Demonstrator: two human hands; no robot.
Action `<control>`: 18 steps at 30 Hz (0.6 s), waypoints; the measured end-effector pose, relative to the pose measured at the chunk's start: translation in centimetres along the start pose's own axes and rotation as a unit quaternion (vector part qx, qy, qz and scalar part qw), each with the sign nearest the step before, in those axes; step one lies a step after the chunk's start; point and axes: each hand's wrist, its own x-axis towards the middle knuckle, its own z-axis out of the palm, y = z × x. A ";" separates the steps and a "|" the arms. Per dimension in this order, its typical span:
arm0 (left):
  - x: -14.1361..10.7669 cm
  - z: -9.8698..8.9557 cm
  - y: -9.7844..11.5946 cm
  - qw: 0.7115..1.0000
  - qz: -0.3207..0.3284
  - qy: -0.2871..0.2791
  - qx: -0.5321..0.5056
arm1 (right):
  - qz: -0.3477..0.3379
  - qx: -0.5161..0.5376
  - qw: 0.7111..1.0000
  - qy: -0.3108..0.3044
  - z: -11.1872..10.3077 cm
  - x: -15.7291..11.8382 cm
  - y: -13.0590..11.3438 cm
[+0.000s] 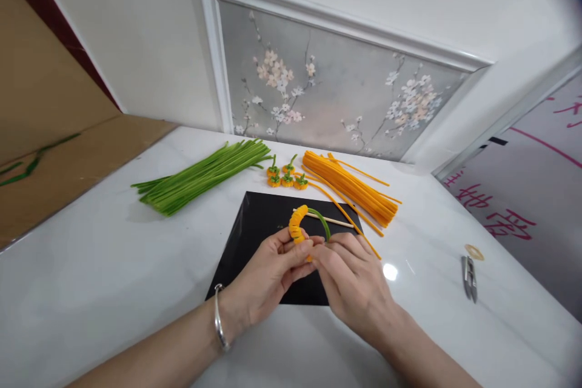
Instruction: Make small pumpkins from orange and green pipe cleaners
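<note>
Between my two hands, above a black mat [231, 254], is a curved piece of orange pipe cleaner [297, 221] folded into tight ridges, with a bent green pipe cleaner [322, 220] arching from its top toward my right hand. My left hand [277, 264], with a silver bangle at the wrist, pinches the orange ridges from the left. Close against it, the fingers of my right hand [352, 273] are curled around the lower end; the fingertips are partly hidden. A thin wooden stick [334, 220] lies on the mat behind the piece.
Green pipe cleaners [204, 176] lie in a bundle at the back left, orange pipe cleaners [354, 188] at the back right. Several small orange-and-green pumpkin-like pieces [287, 179] sit between them. Thread snips [469, 279] and a rubber band [474, 252] rest on the right of the white table [173, 273].
</note>
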 end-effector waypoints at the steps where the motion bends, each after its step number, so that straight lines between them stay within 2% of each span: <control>1: 0.0 0.0 0.1 1.000 0.002 -0.009 -0.009 | 0.000 -0.002 1.000 0.001 0.0 0.0 0.1; 3: 0.1 -0.1 0.5 0.999 -0.004 -0.020 -0.035 | -0.004 -0.010 1.000 0.008 -0.2 -0.1 0.3; 7: 0.2 -0.3 1.7 0.997 -0.035 -0.003 -0.062 | -0.013 -0.025 1.000 0.012 -0.4 -0.5 0.6; 13: 0.2 -0.6 2.4 0.999 0.036 0.009 0.003 | -0.028 -0.016 0.999 -0.003 -0.7 -0.4 0.4; 18: 0.5 -0.4 2.3 0.998 0.046 0.025 0.026 | -0.014 -0.023 1.000 -0.002 -0.9 -0.3 0.1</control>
